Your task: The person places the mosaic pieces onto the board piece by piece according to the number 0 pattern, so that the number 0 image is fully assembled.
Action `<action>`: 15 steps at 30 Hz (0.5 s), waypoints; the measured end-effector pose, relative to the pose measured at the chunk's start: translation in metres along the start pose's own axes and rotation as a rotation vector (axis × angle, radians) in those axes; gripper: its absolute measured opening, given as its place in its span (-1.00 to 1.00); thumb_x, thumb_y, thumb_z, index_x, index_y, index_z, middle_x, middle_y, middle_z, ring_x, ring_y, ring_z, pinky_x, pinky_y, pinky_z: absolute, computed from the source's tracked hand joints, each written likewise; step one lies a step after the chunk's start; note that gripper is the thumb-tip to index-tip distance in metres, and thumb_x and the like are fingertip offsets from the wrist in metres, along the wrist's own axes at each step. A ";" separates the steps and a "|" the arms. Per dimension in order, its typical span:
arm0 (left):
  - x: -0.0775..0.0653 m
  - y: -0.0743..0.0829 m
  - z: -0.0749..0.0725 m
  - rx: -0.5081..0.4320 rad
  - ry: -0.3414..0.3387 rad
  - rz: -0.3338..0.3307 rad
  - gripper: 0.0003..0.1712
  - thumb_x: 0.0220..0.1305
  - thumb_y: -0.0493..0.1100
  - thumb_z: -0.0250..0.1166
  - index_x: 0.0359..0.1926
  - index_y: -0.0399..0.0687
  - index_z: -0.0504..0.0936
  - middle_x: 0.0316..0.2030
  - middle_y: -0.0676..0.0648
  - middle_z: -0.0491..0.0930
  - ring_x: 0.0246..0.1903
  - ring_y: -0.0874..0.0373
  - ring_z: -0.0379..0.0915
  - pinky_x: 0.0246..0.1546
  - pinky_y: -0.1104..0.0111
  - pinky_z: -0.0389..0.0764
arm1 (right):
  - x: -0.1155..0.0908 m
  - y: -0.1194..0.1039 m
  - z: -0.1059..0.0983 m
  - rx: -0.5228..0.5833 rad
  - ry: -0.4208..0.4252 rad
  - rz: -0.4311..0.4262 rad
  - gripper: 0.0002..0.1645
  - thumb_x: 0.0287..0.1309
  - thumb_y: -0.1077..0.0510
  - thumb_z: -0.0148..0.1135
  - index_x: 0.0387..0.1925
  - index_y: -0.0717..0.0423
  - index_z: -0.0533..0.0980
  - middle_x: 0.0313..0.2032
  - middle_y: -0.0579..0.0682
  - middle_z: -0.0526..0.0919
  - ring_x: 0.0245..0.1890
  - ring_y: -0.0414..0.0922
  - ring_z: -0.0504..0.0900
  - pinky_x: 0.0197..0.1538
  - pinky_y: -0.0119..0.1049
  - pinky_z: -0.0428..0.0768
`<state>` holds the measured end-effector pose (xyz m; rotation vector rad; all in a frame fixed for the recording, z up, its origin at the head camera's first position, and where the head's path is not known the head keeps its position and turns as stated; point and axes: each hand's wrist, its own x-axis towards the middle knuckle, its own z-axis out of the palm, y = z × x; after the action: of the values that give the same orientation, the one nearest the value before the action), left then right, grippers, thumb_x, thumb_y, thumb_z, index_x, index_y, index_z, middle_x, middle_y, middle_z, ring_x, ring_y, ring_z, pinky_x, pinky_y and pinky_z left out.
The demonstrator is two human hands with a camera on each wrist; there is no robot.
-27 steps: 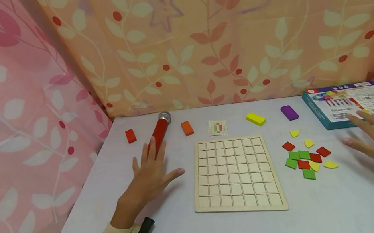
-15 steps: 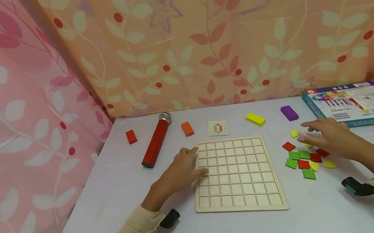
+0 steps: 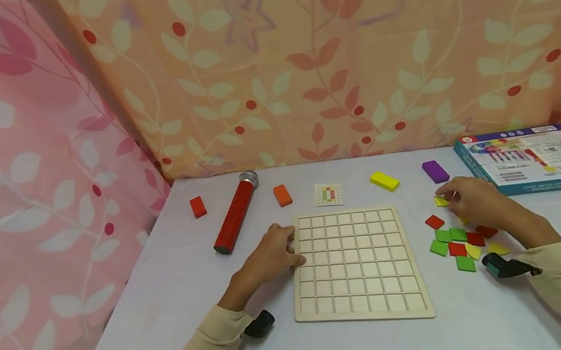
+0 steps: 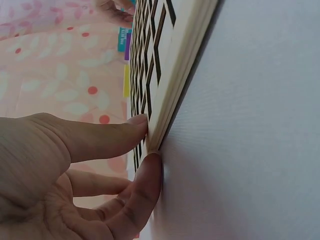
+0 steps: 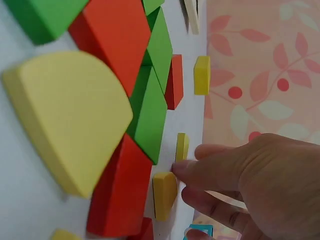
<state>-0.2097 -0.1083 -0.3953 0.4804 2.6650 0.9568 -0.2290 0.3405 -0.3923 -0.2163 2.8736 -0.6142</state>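
At the left edge of a pale wooden grid board my left hand holds the rim. Its thumb lies on the top face, and the index finger is against the edge from outside. My right hand is over the far end of the loose tiles, with thumb and index finger pinching a yellow rounded tile; this tile is partly behind the fingers in the right wrist view. Nearby lie red tiles, green tiles and more yellow rounded tiles.
A small pattern card lies beyond the board. Along the back are a red block, a red microphone, an orange block, a yellow block and a purple block. A flat box stands at back right.
My left hand has moved right, from above the microphone to the board's left edge. The right hand has come left from over the box to the far yellow tile, its fingers closing there.
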 end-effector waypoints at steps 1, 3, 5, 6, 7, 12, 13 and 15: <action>0.000 0.000 0.000 -0.004 0.000 -0.001 -0.46 0.25 -0.24 0.56 0.15 -0.35 0.54 -0.12 -0.14 0.43 -0.19 0.12 0.42 -0.26 0.37 0.44 | 0.000 0.000 -0.001 0.022 -0.012 0.012 -0.45 0.36 0.28 0.26 0.34 0.37 0.50 0.06 0.36 0.62 -0.12 0.10 0.58 -0.34 -0.23 0.66; 0.001 0.000 0.000 -0.008 0.001 -0.001 -0.44 0.25 -0.25 0.56 0.17 -0.37 0.53 -0.11 -0.14 0.43 -0.18 0.12 0.42 -0.25 0.37 0.44 | 0.001 0.001 -0.001 0.053 -0.025 0.033 -0.42 0.37 0.26 0.26 0.37 0.37 0.47 0.10 0.39 0.60 -0.10 0.12 0.58 -0.34 -0.22 0.69; 0.000 -0.001 0.000 -0.003 0.002 0.001 -0.46 0.25 -0.26 0.55 0.15 -0.36 0.54 -0.12 -0.14 0.43 -0.18 0.11 0.41 -0.24 0.36 0.42 | 0.003 0.000 -0.001 0.060 -0.021 0.033 -0.40 0.38 0.14 0.33 0.34 0.37 0.50 0.07 0.36 0.61 -0.09 0.11 0.58 -0.30 -0.21 0.70; 0.000 -0.001 0.000 -0.002 0.004 0.001 -0.48 0.25 -0.26 0.55 0.13 -0.36 0.54 -0.13 -0.14 0.42 -0.19 0.11 0.41 -0.24 0.36 0.42 | 0.004 0.000 -0.001 0.059 -0.017 0.032 -0.38 0.38 0.08 0.37 0.32 0.37 0.53 0.04 0.33 0.63 -0.09 0.11 0.59 -0.28 -0.22 0.70; 0.000 -0.001 0.000 0.002 0.006 0.004 -0.51 0.25 -0.26 0.55 0.10 -0.35 0.55 -0.13 -0.14 0.42 -0.19 0.11 0.40 -0.25 0.36 0.41 | 0.004 0.000 -0.001 0.056 -0.011 0.029 -0.38 0.37 0.03 0.40 0.28 0.36 0.56 -0.01 0.29 0.64 -0.10 0.11 0.59 -0.26 -0.22 0.70; 0.000 -0.001 0.000 0.006 0.011 0.020 -0.60 0.24 -0.28 0.56 -0.03 -0.33 0.57 -0.16 -0.14 0.42 -0.18 0.10 0.38 -0.25 0.35 0.39 | 0.005 -0.002 0.000 0.047 -0.015 0.022 -0.47 0.38 0.07 0.40 0.21 0.36 0.61 -0.15 0.17 0.64 -0.14 0.07 0.54 -0.28 -0.23 0.65; 0.000 -0.001 0.000 0.007 0.010 0.023 -0.62 0.24 -0.28 0.56 -0.05 -0.32 0.57 -0.16 -0.14 0.42 -0.18 0.10 0.38 -0.24 0.35 0.39 | 0.005 -0.002 0.000 0.042 -0.015 0.017 -0.48 0.38 0.11 0.38 0.22 0.37 0.60 -0.15 0.18 0.64 -0.15 0.07 0.54 -0.28 -0.24 0.65; 0.000 0.000 0.000 0.009 0.008 0.021 -0.60 0.24 -0.27 0.55 -0.01 -0.33 0.58 -0.16 -0.14 0.43 -0.17 0.11 0.39 -0.22 0.34 0.40 | 0.003 -0.005 -0.001 0.021 -0.010 0.010 -0.50 0.38 0.15 0.38 0.23 0.38 0.60 -0.12 0.21 0.64 -0.13 0.10 0.55 -0.26 -0.20 0.68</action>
<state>-0.2093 -0.1080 -0.3955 0.5085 2.6773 0.9545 -0.2317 0.3359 -0.3897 -0.2014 2.8556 -0.6393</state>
